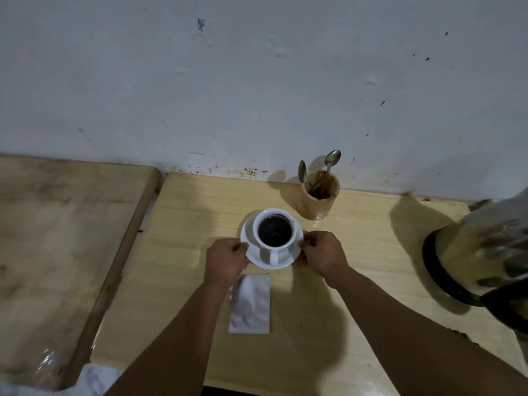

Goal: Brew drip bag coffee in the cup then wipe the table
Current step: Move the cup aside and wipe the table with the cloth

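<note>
evidently the brewing looked finished: the cup (275,234) held dark coffee and sat on its saucer (251,250) mid-tabletop, nearer the back edge, handle pointing toward the front edge. the left hand (227,260) and right hand (324,255) each pinched the saucer's rim on opposite sides. the empty sachet (251,305) lay lengthwise front-to-back, just in front of the saucer. next, probably, a level, slow move aside, then wiping.
</note>
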